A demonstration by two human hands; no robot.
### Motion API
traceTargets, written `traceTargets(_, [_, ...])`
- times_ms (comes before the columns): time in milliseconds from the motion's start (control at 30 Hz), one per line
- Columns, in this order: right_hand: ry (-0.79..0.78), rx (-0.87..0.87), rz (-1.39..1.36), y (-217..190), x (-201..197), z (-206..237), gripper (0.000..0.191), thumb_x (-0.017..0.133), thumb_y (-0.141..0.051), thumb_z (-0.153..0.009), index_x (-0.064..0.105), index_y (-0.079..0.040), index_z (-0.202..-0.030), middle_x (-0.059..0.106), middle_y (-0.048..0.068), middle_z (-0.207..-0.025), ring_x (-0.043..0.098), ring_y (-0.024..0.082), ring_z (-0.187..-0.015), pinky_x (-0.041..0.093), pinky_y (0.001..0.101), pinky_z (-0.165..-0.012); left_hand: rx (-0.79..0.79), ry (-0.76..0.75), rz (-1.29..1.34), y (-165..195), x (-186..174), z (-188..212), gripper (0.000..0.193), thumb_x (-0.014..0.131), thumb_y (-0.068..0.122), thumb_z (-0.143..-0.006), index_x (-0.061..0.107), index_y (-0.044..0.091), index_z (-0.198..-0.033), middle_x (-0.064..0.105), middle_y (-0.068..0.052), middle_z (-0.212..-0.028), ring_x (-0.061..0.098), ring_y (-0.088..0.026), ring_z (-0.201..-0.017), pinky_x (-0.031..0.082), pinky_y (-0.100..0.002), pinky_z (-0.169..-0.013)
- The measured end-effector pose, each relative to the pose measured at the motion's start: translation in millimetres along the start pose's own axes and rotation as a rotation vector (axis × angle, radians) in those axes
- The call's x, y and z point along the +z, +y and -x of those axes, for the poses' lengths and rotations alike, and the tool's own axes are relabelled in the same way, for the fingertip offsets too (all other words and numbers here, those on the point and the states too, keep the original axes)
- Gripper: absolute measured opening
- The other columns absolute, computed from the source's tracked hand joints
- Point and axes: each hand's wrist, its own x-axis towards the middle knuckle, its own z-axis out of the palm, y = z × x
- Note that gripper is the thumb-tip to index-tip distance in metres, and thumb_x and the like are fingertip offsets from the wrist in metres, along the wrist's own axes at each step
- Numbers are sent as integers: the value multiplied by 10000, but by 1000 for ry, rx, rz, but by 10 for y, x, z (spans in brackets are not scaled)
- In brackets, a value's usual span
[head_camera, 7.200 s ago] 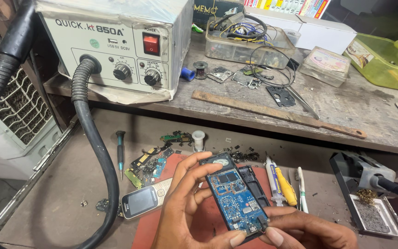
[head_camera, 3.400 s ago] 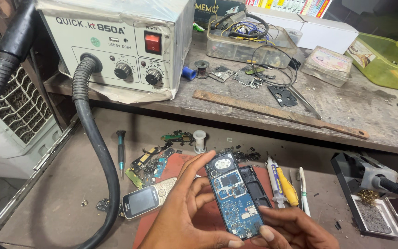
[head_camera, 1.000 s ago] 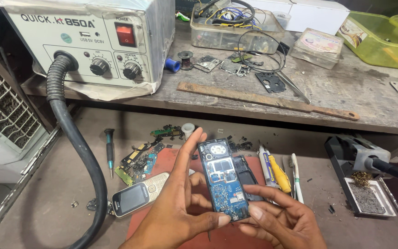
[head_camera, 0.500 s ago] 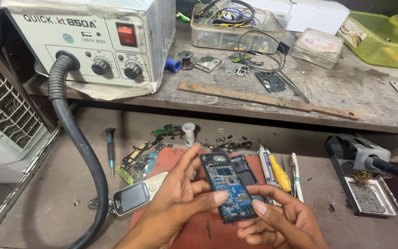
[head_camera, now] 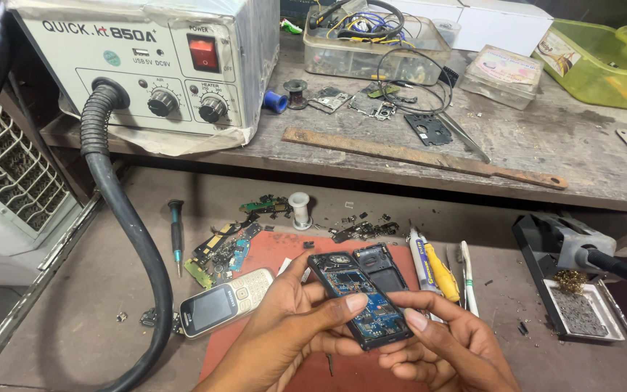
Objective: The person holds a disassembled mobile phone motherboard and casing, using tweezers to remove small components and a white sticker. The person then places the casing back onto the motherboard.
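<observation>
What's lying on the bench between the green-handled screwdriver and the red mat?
In the head view, a heap of loose circuit boards lies between the screwdriver and the red mat.

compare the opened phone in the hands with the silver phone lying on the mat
The opened phone shows a bare blue circuit board; the silver phone is closed, screen and keypad in place. The opened phone is held tilted by the left hand and right hand; the silver phone lies untouched. Both are small bar phones.
</observation>
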Motion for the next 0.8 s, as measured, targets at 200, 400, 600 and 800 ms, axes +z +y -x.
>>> traceTargets(200, [-201,-95,-9,106,-163,-29,483,612,-114,-1002,440,128,-1383,790,365,-984,829,324,-858,685,320,-673,4,-56,40,77,40,35,874,711,32,-833,230,167,-1550,709,-184,-1153,762,-219,-884,652,-287,-591])
traceTargets(400, [-239,-102,-1,124,-181,-40,516,605,-83,-1000,393,127,-1421,763,381,-1016,838,358,-882,654,361,-692,84,-137,72,39,-27,44,1113,685,-14,-866,-70,255,-1638,693,-230,-1194,766,-288,-866,685,-367,-626])
traceTargets(600, [-123,-40,75,127,-61,-34,580,645,-72,-896,438,93,-1412,790,347,-932,823,317,-738,681,340,-579,139,-105,-39,35,2,30,1102,698,-80,-809,48,230,-1644,681,-201,-1124,735,-214,-921,652,-342,-696])
traceTargets(800, [-215,-141,62,179,-62,6,573,677,6,-946,397,113,-1434,801,369,-986,828,329,-794,695,362,-630,149,-86,-154,148,75,75,1098,731,-107,-775,154,256,-1635,687,-160,-1099,713,-168,-948,601,-306,-825])
